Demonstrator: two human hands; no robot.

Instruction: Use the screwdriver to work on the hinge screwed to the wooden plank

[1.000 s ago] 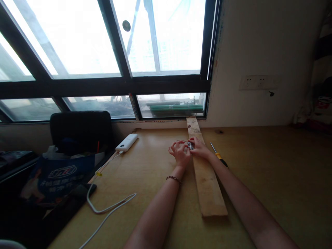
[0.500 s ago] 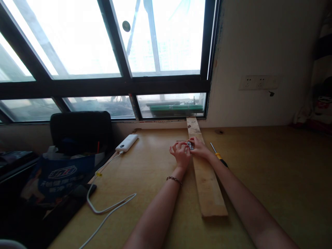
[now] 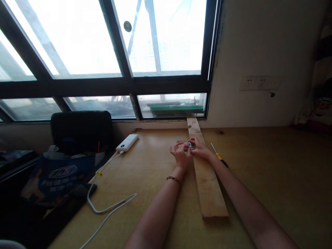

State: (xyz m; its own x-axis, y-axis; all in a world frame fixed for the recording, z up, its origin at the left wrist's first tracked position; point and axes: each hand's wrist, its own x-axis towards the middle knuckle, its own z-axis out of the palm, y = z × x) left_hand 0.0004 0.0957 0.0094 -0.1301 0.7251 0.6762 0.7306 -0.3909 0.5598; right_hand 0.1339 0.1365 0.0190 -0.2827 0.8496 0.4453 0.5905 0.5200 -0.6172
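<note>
A wide worktop [image 3: 272, 166] carries a long wooden plank [image 3: 207, 186] running toward the window. Left hand [image 3: 181, 155] and right hand [image 3: 200, 149] meet at the plank's left edge, fingers of both pinching a small metal piece [image 3: 191, 145]. A screwdriver [image 3: 219, 156] lies just right

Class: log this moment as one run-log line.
left hand: on metal piece | right hand: on metal piece | piece: on plank | screwdriver: on desk, untouched
</note>
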